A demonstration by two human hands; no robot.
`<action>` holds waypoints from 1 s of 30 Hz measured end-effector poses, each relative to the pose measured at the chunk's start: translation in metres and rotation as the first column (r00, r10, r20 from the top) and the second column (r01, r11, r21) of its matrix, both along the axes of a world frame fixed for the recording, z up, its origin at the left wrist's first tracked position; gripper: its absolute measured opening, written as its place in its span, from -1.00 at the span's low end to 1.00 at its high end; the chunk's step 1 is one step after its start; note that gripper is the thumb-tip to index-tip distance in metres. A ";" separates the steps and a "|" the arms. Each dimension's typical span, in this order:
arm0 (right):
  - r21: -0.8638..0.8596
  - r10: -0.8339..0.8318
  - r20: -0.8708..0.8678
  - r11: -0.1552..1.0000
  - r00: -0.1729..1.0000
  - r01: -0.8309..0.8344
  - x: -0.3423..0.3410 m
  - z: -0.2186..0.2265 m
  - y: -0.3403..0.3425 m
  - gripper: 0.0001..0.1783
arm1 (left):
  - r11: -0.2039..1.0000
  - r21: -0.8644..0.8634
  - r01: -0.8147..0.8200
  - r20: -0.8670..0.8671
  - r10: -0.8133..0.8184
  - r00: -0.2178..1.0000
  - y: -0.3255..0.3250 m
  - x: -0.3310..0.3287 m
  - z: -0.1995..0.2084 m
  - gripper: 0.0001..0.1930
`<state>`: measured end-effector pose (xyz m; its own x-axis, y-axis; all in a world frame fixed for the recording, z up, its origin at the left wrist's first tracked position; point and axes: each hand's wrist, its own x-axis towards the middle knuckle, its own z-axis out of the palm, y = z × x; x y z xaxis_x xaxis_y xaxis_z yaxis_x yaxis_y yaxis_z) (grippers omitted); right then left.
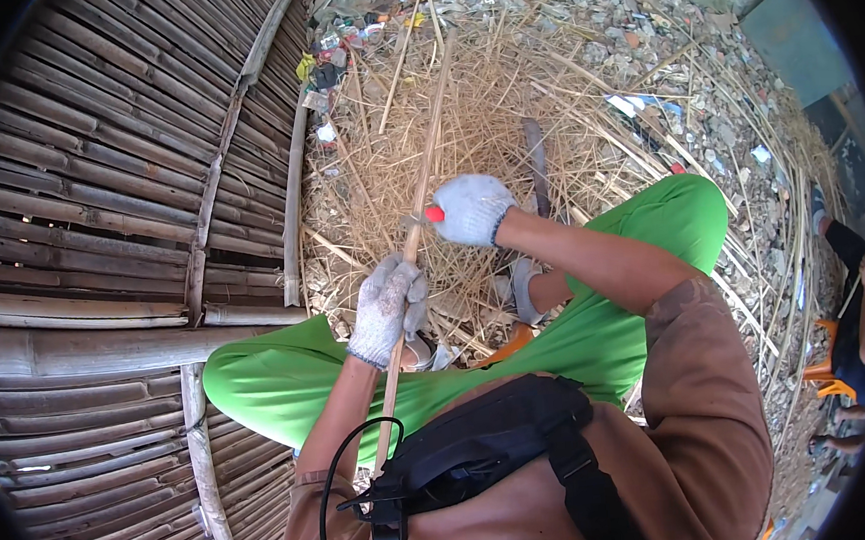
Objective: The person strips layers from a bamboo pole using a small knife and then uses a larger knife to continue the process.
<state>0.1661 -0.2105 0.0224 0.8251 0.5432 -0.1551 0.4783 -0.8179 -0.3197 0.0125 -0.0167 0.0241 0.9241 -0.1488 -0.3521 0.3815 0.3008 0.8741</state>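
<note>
Head view: As you sit with your knees spread, both gloved hands work in front of you, above the littered ground.
Pale strip: This long, narrow piece (433, 134) runs from the shavings ahead of you, through your left hand, and down past your left forearm toward your waist.
Left hand: Your left hand (386, 298), in a soiled knit glove, is closed around the pale strip, below the tool.
Right hand: Your right hand (474, 210), in a cleaner light glove, is closed on the red-handled tool.
Red-handled tool: Its red part (435, 214) protrudes from your fist; the short metal part meets the strip just beyond your left hand. You cannot tell its full shape, as the glove covers the rest.
Shavings: A straw-coloured heap (490, 90) spreads beneath and beyond the strip.
Dark stick: It lies on the heap (536, 157), just beyond your right wrist.
Slatted panel: A bamboo panel (95, 173) stands along your left side.
Rubble: Stones and litter (743, 113) cover the ground to your right.
Co-worker: Part of another person (862, 315) shows at the far right edge.
</note>
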 end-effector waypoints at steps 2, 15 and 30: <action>0.044 -0.186 -0.038 0.981 0.982 0.187 0.036 0.009 -0.023 -0.56 | 0.998 0.012 0.065 0.010 -0.065 0.998 -0.003 -0.007 0.014 -0.81; 0.022 -0.807 0.250 0.558 0.536 0.830 0.207 0.016 -0.326 -0.31 | 0.918 0.335 0.213 -0.100 -0.190 0.977 0.024 -0.094 0.056 -0.56; 0.166 -0.011 0.112 0.986 0.994 -0.008 0.021 0.016 -0.015 -0.57 | 0.829 -0.519 -0.208 -0.213 0.111 0.971 -0.005 -0.012 0.008 -0.73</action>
